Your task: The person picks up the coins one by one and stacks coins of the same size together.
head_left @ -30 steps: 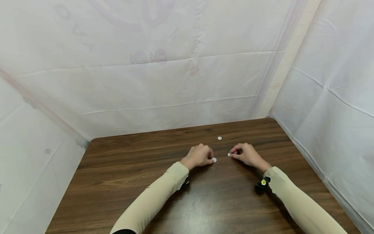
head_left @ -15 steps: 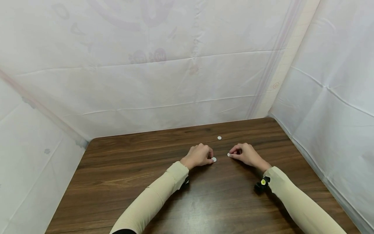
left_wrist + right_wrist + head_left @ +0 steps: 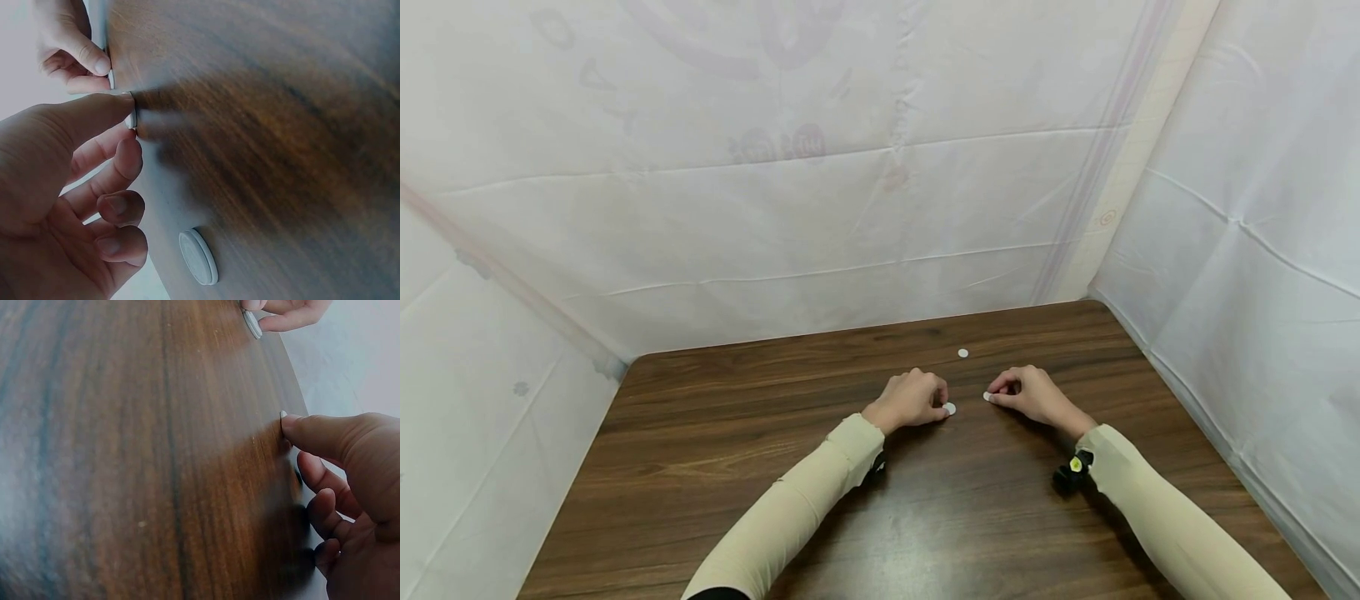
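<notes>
My left hand (image 3: 910, 398) pinches a small white disc (image 3: 951, 409) between thumb and fingertips, low at the tabletop. Its other fingers curl loosely underneath in the left wrist view, where the disc (image 3: 131, 112) shows edge-on. A short way to the right, my right hand (image 3: 1033, 395) pinches a second white disc (image 3: 987, 397), mostly covered by the thumb in the right wrist view. Beyond both hands a third white disc (image 3: 963, 353) lies flat on the wood. The left wrist view shows that disc (image 3: 197, 257) as pale, with a raised rim line.
The brown wood-grain table (image 3: 715, 450) has rounded far corners. White printed sheeting (image 3: 820, 208) rises behind its far edge, with more sheeting on the left and right sides. A small black device (image 3: 1070, 475) is strapped at the right wrist.
</notes>
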`<state>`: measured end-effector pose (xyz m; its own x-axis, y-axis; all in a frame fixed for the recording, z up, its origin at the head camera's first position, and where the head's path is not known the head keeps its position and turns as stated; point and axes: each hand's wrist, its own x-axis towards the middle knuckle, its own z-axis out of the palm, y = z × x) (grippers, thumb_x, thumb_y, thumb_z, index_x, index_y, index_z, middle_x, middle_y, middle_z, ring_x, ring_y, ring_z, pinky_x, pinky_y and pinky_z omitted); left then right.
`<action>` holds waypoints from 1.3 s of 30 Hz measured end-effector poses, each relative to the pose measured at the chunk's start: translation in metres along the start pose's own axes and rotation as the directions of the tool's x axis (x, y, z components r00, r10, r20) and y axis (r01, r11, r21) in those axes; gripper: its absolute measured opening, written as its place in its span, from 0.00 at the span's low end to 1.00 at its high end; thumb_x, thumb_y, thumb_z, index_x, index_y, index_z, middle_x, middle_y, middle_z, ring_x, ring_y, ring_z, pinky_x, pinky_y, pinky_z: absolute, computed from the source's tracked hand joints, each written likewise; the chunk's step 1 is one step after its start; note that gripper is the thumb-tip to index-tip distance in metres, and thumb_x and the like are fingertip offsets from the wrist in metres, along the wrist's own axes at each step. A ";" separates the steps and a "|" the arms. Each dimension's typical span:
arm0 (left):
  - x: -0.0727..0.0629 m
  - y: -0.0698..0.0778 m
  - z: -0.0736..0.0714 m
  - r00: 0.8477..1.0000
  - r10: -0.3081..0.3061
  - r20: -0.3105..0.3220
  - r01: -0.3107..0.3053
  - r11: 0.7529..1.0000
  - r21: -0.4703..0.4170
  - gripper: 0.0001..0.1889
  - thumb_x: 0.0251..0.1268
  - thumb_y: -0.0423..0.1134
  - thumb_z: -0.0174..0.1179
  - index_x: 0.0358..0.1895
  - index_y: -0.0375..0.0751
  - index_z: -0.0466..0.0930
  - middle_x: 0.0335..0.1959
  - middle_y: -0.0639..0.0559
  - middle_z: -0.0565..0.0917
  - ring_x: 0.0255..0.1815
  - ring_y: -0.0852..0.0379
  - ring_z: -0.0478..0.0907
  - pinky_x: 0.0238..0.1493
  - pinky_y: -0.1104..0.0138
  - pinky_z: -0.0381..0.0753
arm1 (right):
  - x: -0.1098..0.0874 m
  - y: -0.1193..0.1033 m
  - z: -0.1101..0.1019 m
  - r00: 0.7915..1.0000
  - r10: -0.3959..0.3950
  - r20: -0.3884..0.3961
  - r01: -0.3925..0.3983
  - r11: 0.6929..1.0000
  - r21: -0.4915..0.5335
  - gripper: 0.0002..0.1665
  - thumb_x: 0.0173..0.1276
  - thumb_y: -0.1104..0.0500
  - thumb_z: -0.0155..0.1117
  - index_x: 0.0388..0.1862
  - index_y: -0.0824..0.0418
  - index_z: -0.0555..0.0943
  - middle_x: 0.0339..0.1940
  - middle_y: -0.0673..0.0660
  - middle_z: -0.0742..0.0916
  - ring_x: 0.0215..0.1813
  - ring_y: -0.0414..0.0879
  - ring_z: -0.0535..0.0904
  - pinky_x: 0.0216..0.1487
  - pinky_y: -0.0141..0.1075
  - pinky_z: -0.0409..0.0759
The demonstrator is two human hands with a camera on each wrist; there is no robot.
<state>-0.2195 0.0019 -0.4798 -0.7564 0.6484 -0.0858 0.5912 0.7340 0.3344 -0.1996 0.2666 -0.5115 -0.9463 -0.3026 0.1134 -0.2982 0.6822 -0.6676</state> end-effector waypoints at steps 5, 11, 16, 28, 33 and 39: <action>0.000 0.000 -0.001 1.000 0.004 0.003 -0.004 1.000 0.011 0.07 0.68 0.48 0.69 0.35 0.53 0.83 0.23 0.63 0.78 0.21 0.64 0.74 0.23 0.69 0.72 | 0.000 -0.001 -0.001 1.000 0.002 0.002 -0.002 1.000 0.000 0.05 0.66 0.54 0.77 0.36 0.55 0.90 0.27 0.43 0.84 0.29 0.39 0.75 0.33 0.33 0.73; -0.001 0.001 -0.002 1.000 0.008 0.002 -0.008 1.000 0.015 0.06 0.69 0.48 0.69 0.36 0.53 0.84 0.23 0.63 0.78 0.22 0.64 0.74 0.23 0.69 0.72 | 0.000 0.000 -0.001 1.000 -0.003 0.001 0.003 1.000 0.003 0.05 0.66 0.54 0.77 0.36 0.55 0.90 0.27 0.43 0.84 0.29 0.39 0.75 0.33 0.33 0.73; -0.001 0.002 -0.003 1.000 0.009 0.002 -0.009 1.000 0.011 0.06 0.69 0.48 0.69 0.37 0.53 0.84 0.23 0.63 0.78 0.21 0.64 0.74 0.23 0.68 0.72 | 0.000 -0.001 -0.002 1.000 -0.004 0.004 0.004 1.000 0.010 0.06 0.66 0.55 0.77 0.36 0.55 0.90 0.27 0.43 0.84 0.29 0.39 0.75 0.33 0.33 0.73; 0.000 0.000 -0.004 0.999 0.033 -0.025 -0.033 0.999 0.011 0.07 0.69 0.49 0.68 0.40 0.53 0.86 0.22 0.62 0.78 0.20 0.64 0.74 0.22 0.69 0.71 | 0.000 0.001 -0.002 1.000 -0.014 -0.002 0.014 1.000 0.015 0.03 0.66 0.55 0.77 0.36 0.53 0.91 0.27 0.43 0.84 0.28 0.39 0.74 0.32 0.33 0.72; 0.000 -0.001 -0.003 0.998 0.046 -0.030 -0.047 0.999 -0.008 0.07 0.70 0.50 0.67 0.41 0.54 0.86 0.22 0.63 0.78 0.22 0.65 0.74 0.22 0.69 0.71 | -0.001 0.002 -0.002 1.000 -0.010 0.005 0.010 1.000 0.012 0.03 0.66 0.55 0.76 0.37 0.52 0.91 0.27 0.43 0.84 0.28 0.39 0.74 0.31 0.33 0.73; 0.003 -0.002 -0.004 0.995 0.058 -0.080 -0.059 0.998 -0.011 0.05 0.70 0.49 0.66 0.42 0.55 0.86 0.23 0.63 0.78 0.23 0.66 0.74 0.22 0.69 0.71 | -0.002 0.002 0.000 1.000 -0.001 0.010 0.001 1.000 0.020 0.02 0.66 0.56 0.76 0.37 0.52 0.91 0.28 0.43 0.85 0.28 0.40 0.74 0.31 0.33 0.73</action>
<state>-0.2238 0.0015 -0.4774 -0.7409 0.6715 0.0089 0.6316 0.6922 0.3492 -0.1983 0.2684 -0.5134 -0.9446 -0.3103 0.1067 -0.2966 0.6681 -0.6824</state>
